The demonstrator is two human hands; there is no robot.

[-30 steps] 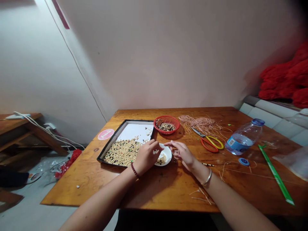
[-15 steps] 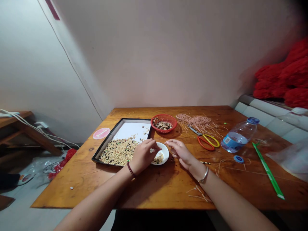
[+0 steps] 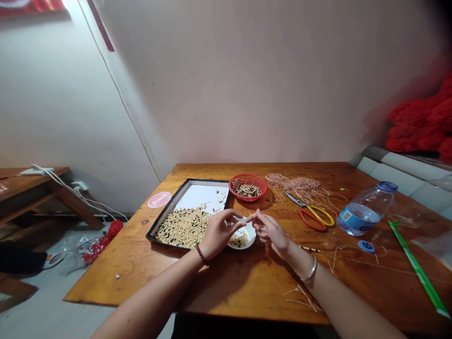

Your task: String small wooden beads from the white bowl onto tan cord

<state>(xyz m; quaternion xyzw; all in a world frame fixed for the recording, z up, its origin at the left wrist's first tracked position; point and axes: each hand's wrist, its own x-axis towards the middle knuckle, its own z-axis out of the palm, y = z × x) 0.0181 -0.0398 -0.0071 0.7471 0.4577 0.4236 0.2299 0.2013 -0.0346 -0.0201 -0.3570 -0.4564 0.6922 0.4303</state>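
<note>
Over a small white bowl (image 3: 251, 234) of pale beads, my two hands meet almost fingertip to fingertip. My left hand (image 3: 221, 230) has its thumb and forefinger pinched together; whatever lies between them is too small to make out. A pinch of my right hand (image 3: 271, 231) is closed on a thin pale cord, barely visible at the fingertips. A short strung row of dark and pale beads (image 3: 309, 249) comes out beside my right wrist, its cord trailing right across the table. Left of the bowl lies a black-rimmed tray (image 3: 202, 188) with many loose beads.
Behind the bowl stands a red basket (image 3: 247, 197) of beaded strands. To its right are a pink cord bundle (image 3: 300, 184), scissors (image 3: 314, 216), a water bottle (image 3: 367, 209), a blue cap (image 3: 366, 246) and a green strip (image 3: 418, 268). Cord scraps (image 3: 303, 297) lie near the front edge.
The view has shifted, so everything sits further right and slightly lower. My right fingertips have come in closer to my left fingertips above the bowl.
</note>
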